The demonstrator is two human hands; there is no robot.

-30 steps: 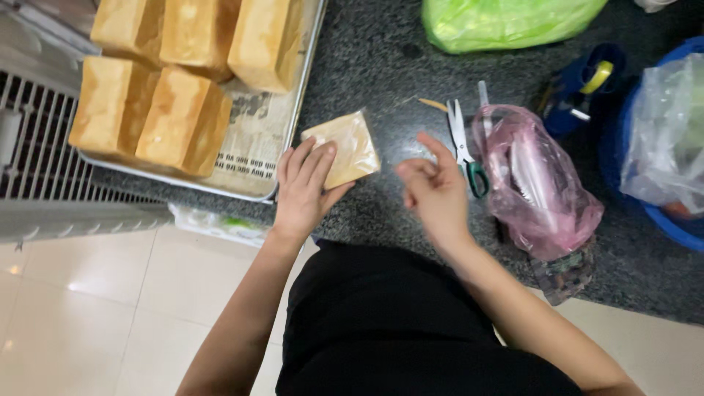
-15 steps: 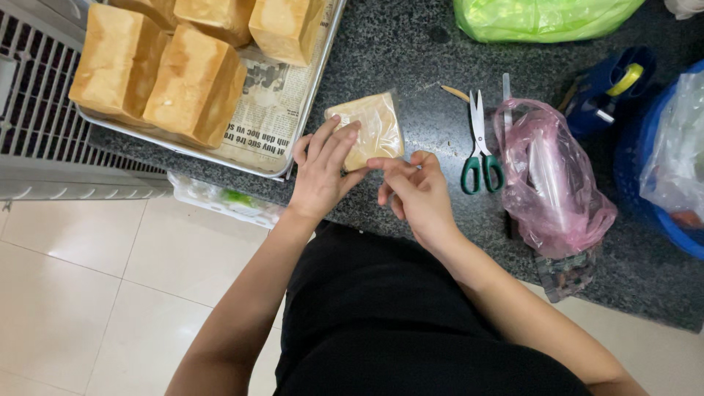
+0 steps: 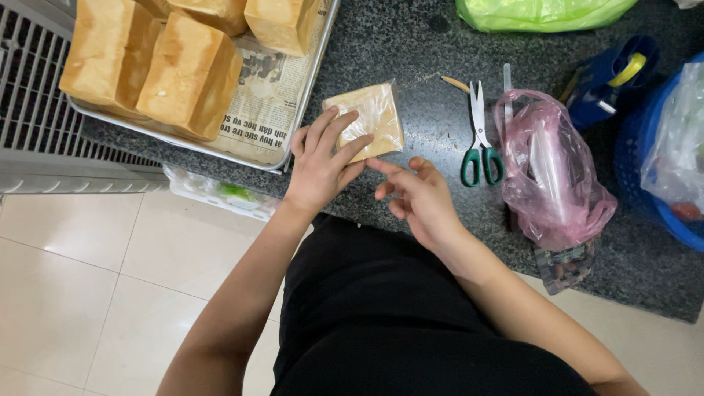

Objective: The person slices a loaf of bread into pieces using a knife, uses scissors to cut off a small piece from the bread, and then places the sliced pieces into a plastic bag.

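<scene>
A slice of bread in a clear plastic bag (image 3: 370, 117) lies flat on the dark speckled counter (image 3: 411, 51). My left hand (image 3: 323, 158) presses down on the bag's near left part with spread fingers. My right hand (image 3: 418, 198) is just to the right, its fingertips touching the bag's near corner. Neither hand lifts the bag.
A metal tray (image 3: 312, 95) lined with newspaper holds several bread loaves (image 3: 191, 73) at the upper left. Green-handled scissors (image 3: 480, 139) and a pink plastic bag (image 3: 554, 169) lie to the right. A green bag (image 3: 543, 13) is at the back, a blue basin (image 3: 653, 176) at the far right.
My right hand has come in from the right and now touches the bag's near corner. My left hand stays pressed on the bagged slice.
</scene>
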